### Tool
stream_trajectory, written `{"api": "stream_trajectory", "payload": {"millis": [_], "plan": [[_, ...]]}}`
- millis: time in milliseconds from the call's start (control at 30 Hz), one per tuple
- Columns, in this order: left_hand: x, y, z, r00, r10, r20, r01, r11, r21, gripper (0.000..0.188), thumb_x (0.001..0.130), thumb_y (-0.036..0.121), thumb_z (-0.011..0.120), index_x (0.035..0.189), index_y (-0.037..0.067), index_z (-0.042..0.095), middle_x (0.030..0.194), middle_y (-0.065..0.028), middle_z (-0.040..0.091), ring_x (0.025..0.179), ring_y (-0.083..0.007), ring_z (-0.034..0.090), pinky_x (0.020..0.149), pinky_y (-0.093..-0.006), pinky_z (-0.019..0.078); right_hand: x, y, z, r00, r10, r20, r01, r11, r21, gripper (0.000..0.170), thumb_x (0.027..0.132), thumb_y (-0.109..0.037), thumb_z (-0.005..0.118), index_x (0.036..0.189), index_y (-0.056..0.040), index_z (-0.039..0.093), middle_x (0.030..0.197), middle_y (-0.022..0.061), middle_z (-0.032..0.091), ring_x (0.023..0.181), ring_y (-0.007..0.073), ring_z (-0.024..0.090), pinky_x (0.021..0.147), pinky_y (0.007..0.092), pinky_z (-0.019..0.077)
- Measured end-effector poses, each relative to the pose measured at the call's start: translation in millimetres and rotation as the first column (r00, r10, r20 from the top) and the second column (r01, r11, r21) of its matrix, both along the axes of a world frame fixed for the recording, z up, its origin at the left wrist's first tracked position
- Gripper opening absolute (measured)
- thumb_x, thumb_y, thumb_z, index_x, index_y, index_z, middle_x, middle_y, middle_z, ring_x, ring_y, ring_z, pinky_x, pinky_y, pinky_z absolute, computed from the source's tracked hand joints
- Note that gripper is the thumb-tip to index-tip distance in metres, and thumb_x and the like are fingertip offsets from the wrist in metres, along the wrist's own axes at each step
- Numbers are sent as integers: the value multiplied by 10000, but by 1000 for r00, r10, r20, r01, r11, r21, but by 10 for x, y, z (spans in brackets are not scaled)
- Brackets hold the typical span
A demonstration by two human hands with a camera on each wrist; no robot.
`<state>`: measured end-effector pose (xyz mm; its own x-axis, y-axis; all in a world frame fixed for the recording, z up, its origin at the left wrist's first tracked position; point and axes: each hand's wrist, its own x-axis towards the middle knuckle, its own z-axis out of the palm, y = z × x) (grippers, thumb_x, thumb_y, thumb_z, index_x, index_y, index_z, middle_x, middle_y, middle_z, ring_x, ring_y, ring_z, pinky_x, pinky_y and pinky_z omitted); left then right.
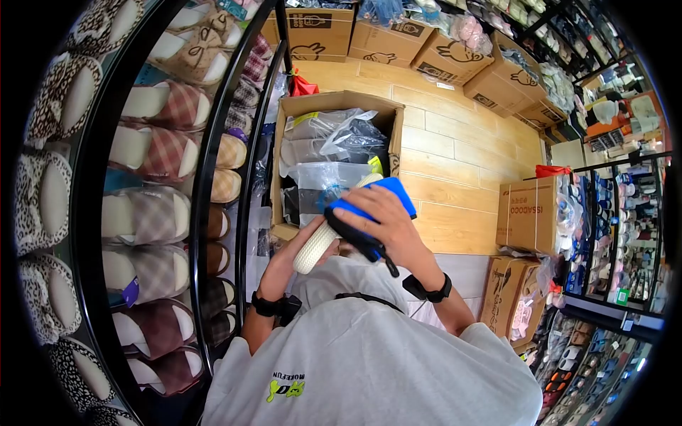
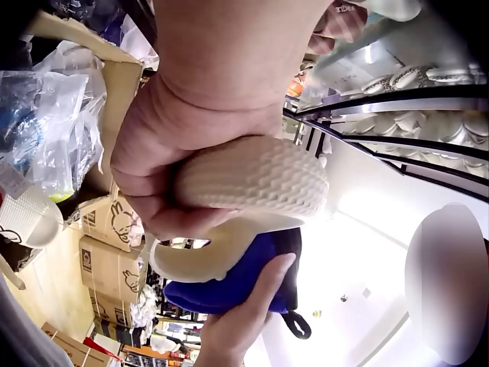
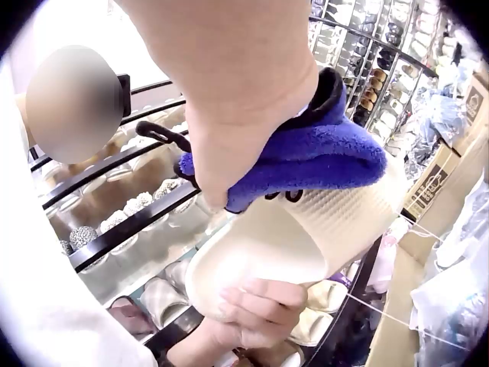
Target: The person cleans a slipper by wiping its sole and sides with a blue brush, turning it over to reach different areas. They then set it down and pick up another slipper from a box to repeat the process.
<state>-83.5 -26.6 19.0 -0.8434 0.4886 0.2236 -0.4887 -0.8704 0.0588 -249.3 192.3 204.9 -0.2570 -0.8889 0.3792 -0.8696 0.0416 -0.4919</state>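
A cream slipper with a textured strap point(image 3: 355, 218) is gripped by the left hand point(image 2: 191, 145), whose fingers curl round its sole in the left wrist view. The right hand point(image 1: 380, 224) holds a blue fluffy cloth point(image 3: 313, 160) with black edging and a black loop, and presses it against the slipper's strap. In the head view the slipper point(image 1: 316, 248) is tilted above the near edge of an open carton point(image 1: 398, 135) with plastic-wrapped footwear inside. The right fingertips are partly hidden by the cloth in the right wrist view.
Slipper racks point(image 1: 206, 177) stand close on the left. Cartons point(image 1: 526, 213) line the back and right side, with more shelves of footwear point(image 1: 625, 227) at the far right. Wooden floor point(image 1: 455, 170) lies between the open carton and the right-hand cartons.
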Motion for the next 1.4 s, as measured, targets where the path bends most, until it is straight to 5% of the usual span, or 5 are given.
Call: {"api": "stream_trajectory", "payload": {"millis": [133, 200, 300, 433, 1400], "plan": [[350, 132, 182, 753, 474, 456, 43, 656, -754, 742, 1132, 699, 416, 1114, -5, 649, 672, -43, 522, 511, -159, 520, 441, -294, 426, 213, -119, 3, 997, -71, -20, 70, 995, -64, 615, 910, -255, 773, 1515, -193, 685, 1566, 123, 629, 1438, 365, 585, 1222, 551, 425], [581, 19, 130, 857, 513, -56, -287, 385, -877, 553, 1144, 130, 455, 1680, -6, 425, 1547, -177, 609, 1369, -220, 639, 1135, -319, 503, 373, -173, 57, 1000, -1, -23, -1, 996, -84, 622, 900, -191, 728, 1520, -180, 674, 1583, 129, 609, 1446, 361, 579, 1236, 557, 417], [535, 19, 933, 803, 512, -305, -470, 229, -853, 585, 1127, 102, 457, 1701, 1, 399, 1714, -182, 460, 1549, -250, 485, 1280, -371, 372, 457, -168, -18, 982, 127, -141, -129, 992, -6, 658, 889, -169, 704, 1545, -187, 656, 1583, 129, 608, 1453, 348, 576, 1252, 541, 410], [337, -28, 163, 758, 434, 486, 0, 746, -666, 707, 1150, 674, 387, 1058, 18, 634, 780, -84, 573, 552, -187, 549, 473, -313, 468, 389, -184, 84, 1000, 4, -3, -4, 1000, -3, 610, 922, -164, 708, 1530, -211, 682, 1595, 123, 607, 1464, 363, 570, 1248, 543, 410], [287, 62, 680, 938, 203, 281, 0, 810, -587, 635, 1170, 624, 366, 1179, 64, 664, 697, -5, 529, 473, -134, 512, 385, -277, 408, 643, -120, 47, 989, -105, -102, 98, 992, -78, 646, 880, -221, 767, 1519, -185, 683, 1545, 138, 634, 1423, 367, 587, 1193, 525, 457]]}}
